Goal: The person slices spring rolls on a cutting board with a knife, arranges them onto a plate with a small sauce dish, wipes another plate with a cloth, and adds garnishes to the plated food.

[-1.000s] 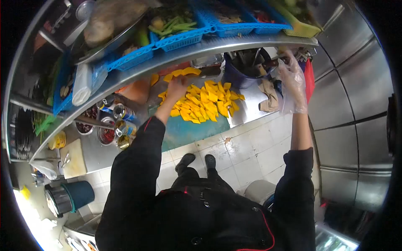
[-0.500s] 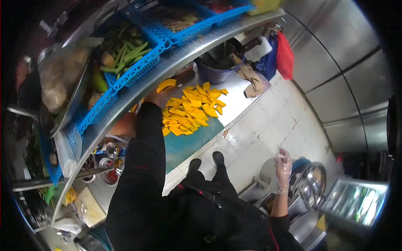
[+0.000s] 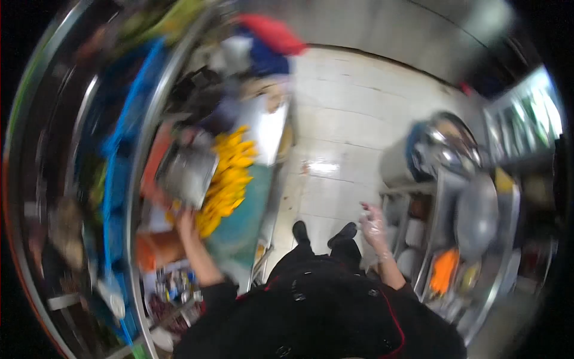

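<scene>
Smeared by motion, my left hand is at the near edge of a rectangular steel pan, with its fingers closed at the rim. The pan is tilted beside a heap of cut yellow-orange pumpkin pieces, which lies on a green cutting board. Over the floor on the other side, my right hand wears a clear plastic glove. Its fingers are loosely bent and apart, and nothing shows in them.
Above the counter on the left runs a steel shelf with blue baskets. An orange-brown container stands near the board. On the right are a steel rack, a big metal bowl and an orange item. White floor tiles lie between.
My view has turned, so the counter now lies to the left. The steel pan has come into view at my left hand beside the pumpkin. My gloved right hand is lower and nearer my body.
</scene>
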`<state>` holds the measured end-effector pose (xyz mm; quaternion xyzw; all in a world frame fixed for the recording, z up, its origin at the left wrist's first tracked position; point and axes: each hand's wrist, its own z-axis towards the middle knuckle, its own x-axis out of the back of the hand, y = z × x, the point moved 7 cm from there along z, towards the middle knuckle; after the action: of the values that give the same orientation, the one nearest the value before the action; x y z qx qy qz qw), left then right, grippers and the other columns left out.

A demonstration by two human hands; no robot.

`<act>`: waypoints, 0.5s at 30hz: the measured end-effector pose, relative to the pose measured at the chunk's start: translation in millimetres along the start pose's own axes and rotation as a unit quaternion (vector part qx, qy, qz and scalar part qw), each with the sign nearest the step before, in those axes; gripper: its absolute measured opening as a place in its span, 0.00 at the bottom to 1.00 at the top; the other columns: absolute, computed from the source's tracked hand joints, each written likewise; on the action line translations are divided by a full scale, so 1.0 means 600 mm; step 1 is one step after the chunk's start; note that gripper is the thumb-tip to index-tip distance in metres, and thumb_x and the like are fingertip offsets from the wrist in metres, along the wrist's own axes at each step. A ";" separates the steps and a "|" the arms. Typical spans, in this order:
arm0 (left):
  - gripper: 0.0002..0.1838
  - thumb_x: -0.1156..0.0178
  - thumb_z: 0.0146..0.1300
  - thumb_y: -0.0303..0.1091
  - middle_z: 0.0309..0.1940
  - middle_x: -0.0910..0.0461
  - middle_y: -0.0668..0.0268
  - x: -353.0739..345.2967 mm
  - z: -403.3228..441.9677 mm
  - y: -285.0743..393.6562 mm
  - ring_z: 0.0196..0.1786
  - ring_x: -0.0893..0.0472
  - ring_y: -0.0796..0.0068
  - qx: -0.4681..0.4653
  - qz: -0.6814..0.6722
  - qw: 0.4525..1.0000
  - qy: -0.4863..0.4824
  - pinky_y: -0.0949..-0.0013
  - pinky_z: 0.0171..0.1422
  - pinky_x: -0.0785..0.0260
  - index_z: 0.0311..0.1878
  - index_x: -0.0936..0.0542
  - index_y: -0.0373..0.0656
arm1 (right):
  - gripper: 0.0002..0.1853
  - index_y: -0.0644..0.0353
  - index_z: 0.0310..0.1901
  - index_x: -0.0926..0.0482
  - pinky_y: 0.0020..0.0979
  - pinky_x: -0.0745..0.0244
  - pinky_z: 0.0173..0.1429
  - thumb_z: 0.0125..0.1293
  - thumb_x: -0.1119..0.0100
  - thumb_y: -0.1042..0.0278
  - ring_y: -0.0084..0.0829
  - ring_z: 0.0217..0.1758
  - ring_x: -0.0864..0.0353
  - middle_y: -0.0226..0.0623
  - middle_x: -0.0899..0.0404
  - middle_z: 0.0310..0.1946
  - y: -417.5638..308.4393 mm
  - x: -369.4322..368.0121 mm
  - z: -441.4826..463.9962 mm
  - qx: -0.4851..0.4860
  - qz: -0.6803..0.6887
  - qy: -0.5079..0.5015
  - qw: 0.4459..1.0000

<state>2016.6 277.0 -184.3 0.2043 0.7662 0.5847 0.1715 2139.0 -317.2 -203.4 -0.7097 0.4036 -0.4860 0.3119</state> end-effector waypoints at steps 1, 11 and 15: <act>0.11 0.44 0.64 0.31 0.44 0.23 0.63 -0.046 -0.066 0.030 0.46 0.25 0.71 0.040 0.024 0.996 -0.076 0.69 0.51 0.32 0.46 0.24 0.34 | 0.23 0.55 0.56 0.27 0.33 0.28 0.49 0.55 0.50 0.78 0.32 0.44 0.25 0.39 0.27 0.47 -0.015 0.017 -0.016 0.058 -0.027 0.026 0.998; 0.07 0.46 0.64 0.26 0.24 0.32 0.76 -0.574 -0.422 -0.034 0.26 0.37 0.87 -0.002 0.149 0.878 -0.454 0.79 0.30 0.47 0.29 0.28 0.40 | 0.20 0.54 0.57 0.31 0.41 0.33 0.59 0.61 0.51 0.71 0.45 0.53 0.27 0.45 0.27 0.49 0.112 0.274 -0.167 0.044 -0.043 0.157 0.986; 0.10 0.45 0.65 0.28 0.21 0.35 0.77 -0.867 -0.629 -0.078 0.25 0.39 0.88 -0.041 0.150 0.752 -0.641 0.79 0.28 0.48 0.26 0.29 0.42 | 0.24 0.55 0.59 0.33 0.39 0.31 0.57 0.59 0.49 0.74 0.43 0.51 0.26 0.44 0.25 0.47 0.173 0.404 -0.289 0.000 -0.009 0.230 0.973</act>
<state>2268.2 -312.8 -120.1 0.6362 0.4116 0.3655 0.5406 1996.9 -588.2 -126.0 -0.5824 0.4586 -0.6387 0.2061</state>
